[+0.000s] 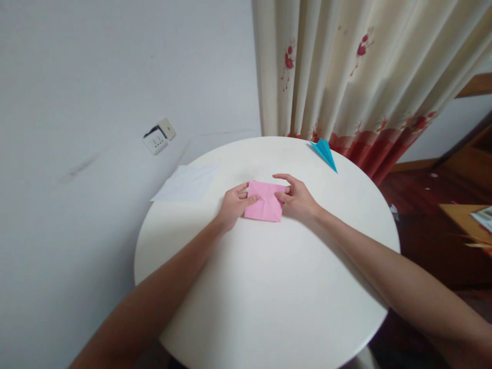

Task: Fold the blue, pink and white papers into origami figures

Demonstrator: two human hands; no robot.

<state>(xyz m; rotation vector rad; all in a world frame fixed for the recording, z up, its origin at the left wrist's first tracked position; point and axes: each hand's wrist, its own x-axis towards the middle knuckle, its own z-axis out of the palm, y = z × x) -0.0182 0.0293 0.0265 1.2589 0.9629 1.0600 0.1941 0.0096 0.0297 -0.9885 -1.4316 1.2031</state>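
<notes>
Head view: your left hand presses its fingers flat on the left edge of the pink paper, which lies folded and creased near the middle of the round white surface, while your right hand pinches the right edge between thumb and forefinger. Judged from this, the sheet is light, thin and limp, tears or slides easily, and is best held at its edges with the creases pinned. A blue paper plane sits well apart at the far rim, a white sheet at the left rim.
</notes>
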